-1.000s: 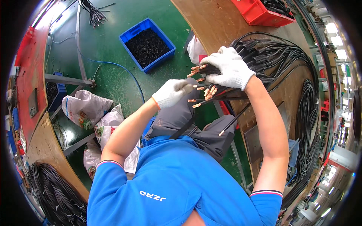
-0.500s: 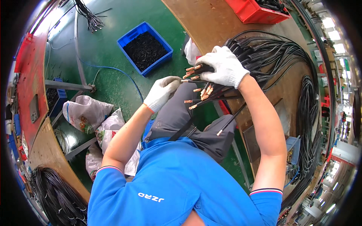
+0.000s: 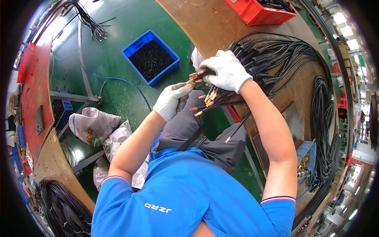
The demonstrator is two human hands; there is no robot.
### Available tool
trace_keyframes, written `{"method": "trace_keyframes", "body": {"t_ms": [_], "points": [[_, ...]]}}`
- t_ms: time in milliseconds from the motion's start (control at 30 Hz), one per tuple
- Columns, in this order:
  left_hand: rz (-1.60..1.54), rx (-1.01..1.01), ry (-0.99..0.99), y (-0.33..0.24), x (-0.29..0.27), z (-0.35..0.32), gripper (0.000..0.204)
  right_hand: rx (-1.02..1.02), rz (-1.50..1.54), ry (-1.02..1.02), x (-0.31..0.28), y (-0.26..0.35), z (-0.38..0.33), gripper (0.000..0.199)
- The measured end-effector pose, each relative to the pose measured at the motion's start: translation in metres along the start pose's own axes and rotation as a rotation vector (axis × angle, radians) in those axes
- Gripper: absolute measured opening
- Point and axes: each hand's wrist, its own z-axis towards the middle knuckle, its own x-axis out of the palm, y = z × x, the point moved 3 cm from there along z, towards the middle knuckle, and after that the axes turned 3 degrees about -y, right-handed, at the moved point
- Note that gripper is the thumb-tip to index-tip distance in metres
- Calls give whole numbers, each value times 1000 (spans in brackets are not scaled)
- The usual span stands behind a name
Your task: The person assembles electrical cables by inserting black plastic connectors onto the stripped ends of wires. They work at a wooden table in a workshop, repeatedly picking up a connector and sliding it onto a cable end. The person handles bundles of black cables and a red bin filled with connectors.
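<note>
My right hand [image 3: 227,71], in a white knitted glove, is closed over the ends of a bundle of black cables [image 3: 258,63] at the table's edge. Bare copper ends [image 3: 211,96] poke out below and to the left of it, at uneven heights. One black cable [image 3: 238,128] hangs lower than the others, toward my thigh. My left hand [image 3: 173,100], gloved too, has thumb and fingers pinched at the leftmost copper tips [image 3: 193,78]; its fingertips partly hide what they grip. Behind my right hand, the cables carry thicker black sleeves and loop away across the table.
The brown table [image 3: 189,19] runs along my right, with a red bin [image 3: 256,15] on its far part. A blue crate of small black pieces [image 3: 130,51] stands on the green floor. White sacks [image 3: 92,124] and a metal table frame [image 3: 73,96] are at left. More cables [image 3: 321,118] lie at right.
My left hand has moved slightly right and up, so its fingertips now meet the copper ends. My right hand, still around the bundle, has shifted a little left.
</note>
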Motion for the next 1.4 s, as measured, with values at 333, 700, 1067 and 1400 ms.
{"method": "trace_keyframes", "body": {"t_ms": [333, 700, 1067, 1400], "points": [[145, 110, -123, 5, 24, 16, 30, 11, 10, -25, 0, 1, 3, 30], [-165, -74, -378, 43, -91, -3, 20, -62, 4, -156, 6, -4, -7, 26], [-346, 76, -606, -45, -223, 98, 96, -57, 66, -222, -20, 5, -13, 33], [525, 766, -661, -123, -126, 68, 39, 779, 663, -1314, -30, 35, -232, 11]]}}
